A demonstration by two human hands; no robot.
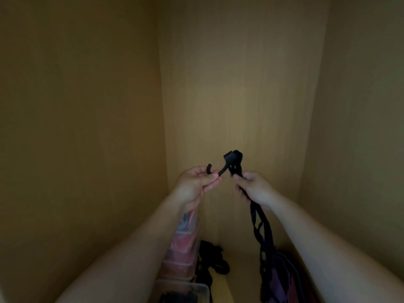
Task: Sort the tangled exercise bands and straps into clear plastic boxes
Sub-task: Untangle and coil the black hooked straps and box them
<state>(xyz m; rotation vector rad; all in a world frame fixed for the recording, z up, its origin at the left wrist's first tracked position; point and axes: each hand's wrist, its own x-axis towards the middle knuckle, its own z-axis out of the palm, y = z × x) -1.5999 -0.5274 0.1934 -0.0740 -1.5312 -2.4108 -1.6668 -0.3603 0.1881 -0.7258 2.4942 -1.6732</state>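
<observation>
Both hands are raised inside a dim wooden cupboard. My left hand (197,182) pinches the thin hooked end of a black strap (233,162). My right hand (253,188) grips the bundled part of the same strap, whose knotted top sticks up between the hands. The rest of the strap hangs down in tangled loops below my right wrist. A clear plastic box (185,243) holding pink and red bands stands at the lower middle, under my left forearm. A second clear box (185,291) with dark contents sits at the bottom edge.
A heap of black straps (213,256) lies on the cupboard floor between the boxes and the hanging strap. Purple and dark bands (282,278) are piled at the lower right. Wooden walls (238,84) close in at left, back and right.
</observation>
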